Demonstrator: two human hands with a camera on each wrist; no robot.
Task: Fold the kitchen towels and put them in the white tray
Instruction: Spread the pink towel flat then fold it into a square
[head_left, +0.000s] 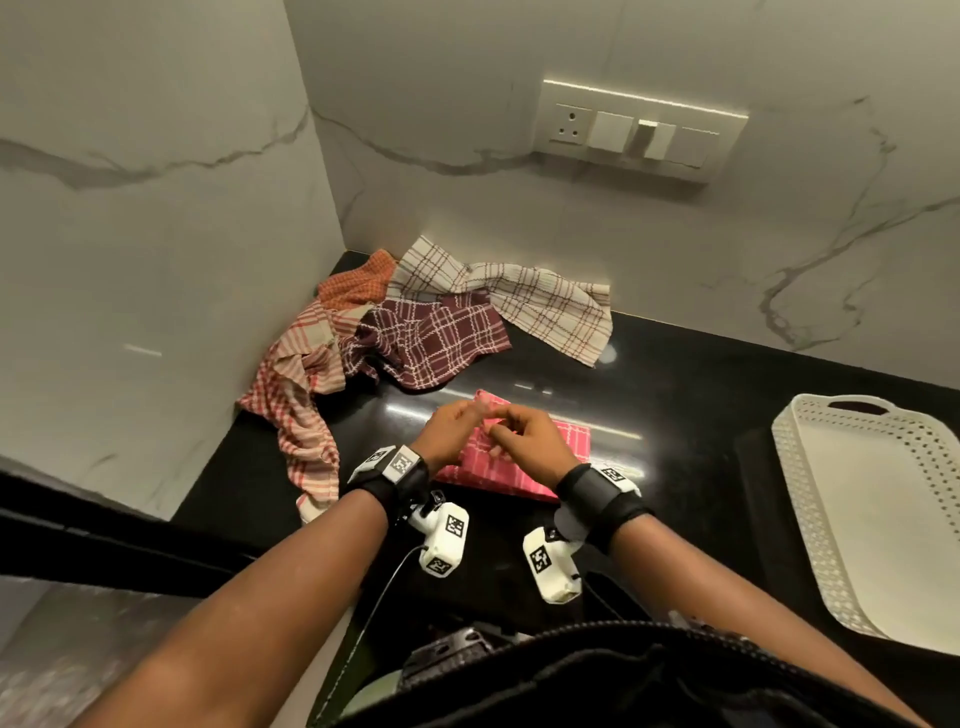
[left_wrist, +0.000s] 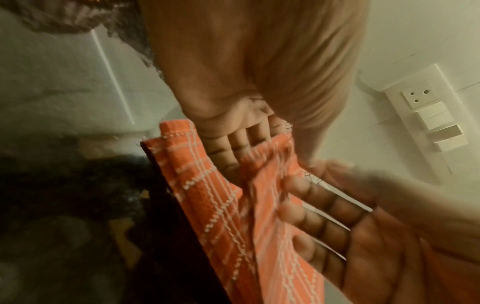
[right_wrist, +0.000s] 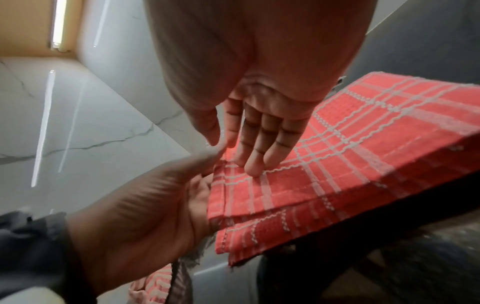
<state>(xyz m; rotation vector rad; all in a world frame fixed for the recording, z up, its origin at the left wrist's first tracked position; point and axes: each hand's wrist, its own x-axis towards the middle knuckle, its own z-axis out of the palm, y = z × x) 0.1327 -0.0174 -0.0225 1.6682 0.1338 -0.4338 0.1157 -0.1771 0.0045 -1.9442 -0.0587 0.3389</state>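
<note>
1. Towel, pink (head_left: 524, 467), is lying folded in layers on the near part of the black counter (head_left: 675, 395), its far left corner being lifted between the two hands.
2. That corner is being pinched by the left hand (head_left: 449, 428), thumb above and fingers (left_wrist: 233, 148) curled under the cloth, as shown in the left wrist view.
3. The same corner is being held by the right hand (head_left: 524, 436); in the right wrist view its thumb and forefinger are closing on the edge while the other fingertips (right_wrist: 253, 166) are being pressed, nearly straight, onto the top layer.
4. Stacked edges of the pink towel (right_wrist: 298, 205) are being shown in the right wrist view, roughly lined up, with a lower layer sticking out a little.
5. Four unfolded towels are being left in a heap at the far left corner: a maroon one (head_left: 436, 338), a cream one (head_left: 535, 301), an orange one (head_left: 358, 283) and a red-striped one (head_left: 296, 410) trailing toward the near edge.
6. The white tray (head_left: 795, 447) is being kept at the right, well apart from the pink towel, with nothing seen inside it.
7. A switch plate (head_left: 639, 132) is being seen on the marble wall beyond the heap.
</note>
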